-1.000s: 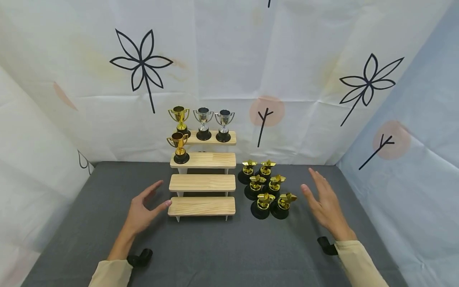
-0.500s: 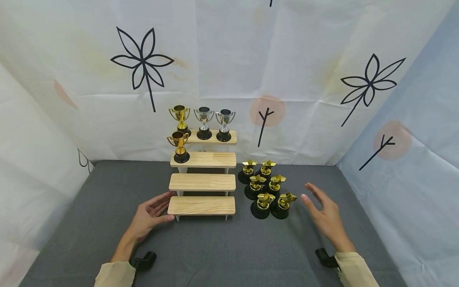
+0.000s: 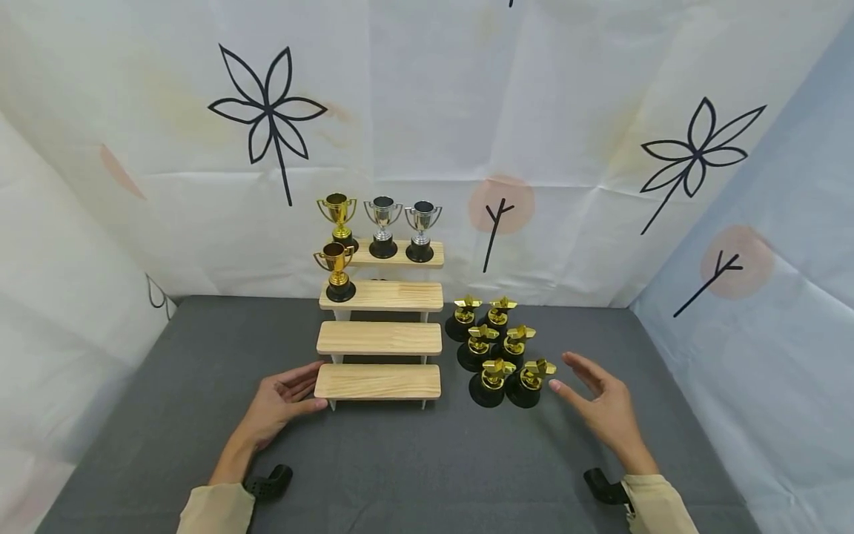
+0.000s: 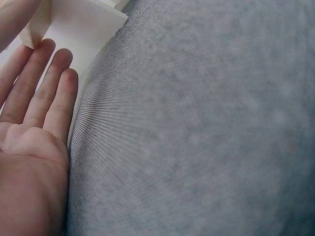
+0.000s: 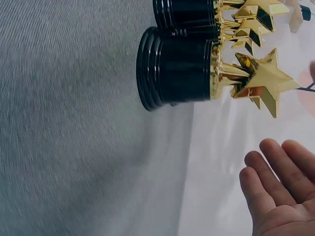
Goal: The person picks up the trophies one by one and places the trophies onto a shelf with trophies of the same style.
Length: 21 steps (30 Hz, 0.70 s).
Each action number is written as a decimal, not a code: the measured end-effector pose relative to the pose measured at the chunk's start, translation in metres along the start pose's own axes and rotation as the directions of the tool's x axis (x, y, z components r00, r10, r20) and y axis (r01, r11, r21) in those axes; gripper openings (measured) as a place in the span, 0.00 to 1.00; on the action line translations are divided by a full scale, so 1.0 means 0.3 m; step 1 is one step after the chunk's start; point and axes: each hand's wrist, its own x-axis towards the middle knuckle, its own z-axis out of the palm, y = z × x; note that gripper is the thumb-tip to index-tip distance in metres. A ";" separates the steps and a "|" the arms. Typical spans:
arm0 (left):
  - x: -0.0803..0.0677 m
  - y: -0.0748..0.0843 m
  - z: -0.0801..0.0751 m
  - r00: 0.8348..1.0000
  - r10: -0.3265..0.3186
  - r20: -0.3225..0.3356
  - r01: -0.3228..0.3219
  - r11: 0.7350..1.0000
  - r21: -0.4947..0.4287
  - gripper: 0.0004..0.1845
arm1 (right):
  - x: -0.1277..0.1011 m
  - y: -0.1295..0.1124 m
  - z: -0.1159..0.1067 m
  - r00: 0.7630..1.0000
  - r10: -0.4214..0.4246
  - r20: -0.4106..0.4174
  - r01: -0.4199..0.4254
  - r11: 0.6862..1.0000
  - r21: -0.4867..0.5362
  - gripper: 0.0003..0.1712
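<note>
In the head view a stepped wooden display stand (image 3: 377, 382) has four pale tiers. My left hand (image 3: 276, 404) is at the left end of its lowest tier, fingers fairly straight against the end and thumb along the front corner. The left wrist view shows those fingertips beside the stand's white support (image 4: 83, 29). My right hand (image 3: 603, 415), fingers spread and holding nothing, is just right of several gold star trophies (image 3: 531, 374) with black bases. Close up in the right wrist view, the nearest star trophy (image 5: 182, 69) stands apart from the fingers (image 5: 275, 172).
On the top tier are a gold cup trophy (image 3: 339, 211) and two silver cup trophies (image 3: 383, 215). A bronze-gold cup trophy (image 3: 338, 267) stands at the left of the second tier. Grey cloth (image 3: 400, 467) covers the table, with white patterned fabric (image 3: 414, 89) behind.
My left hand has moved in to the stand's lower left end and come to rest there. My right hand has come down and left, closer to the star trophies.
</note>
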 end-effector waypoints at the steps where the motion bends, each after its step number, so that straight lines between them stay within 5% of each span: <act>1: 0.000 -0.001 0.000 1.000 -0.005 -0.003 0.005 1.000 0.003 0.42 | 0.001 0.003 0.005 1.000 -0.005 0.004 0.004 1.000 0.019 0.35; 10: 0.007 0.000 -0.007 1.000 -0.025 0.009 0.025 0.999 -0.033 0.42 | 0.026 0.041 0.042 0.997 0.010 0.074 -0.024 0.981 0.194 0.33; 21: 0.002 0.001 -0.010 0.999 -0.041 0.005 0.041 0.998 -0.047 0.43 | 0.063 0.061 0.064 0.990 0.060 0.127 -0.083 0.979 0.185 0.31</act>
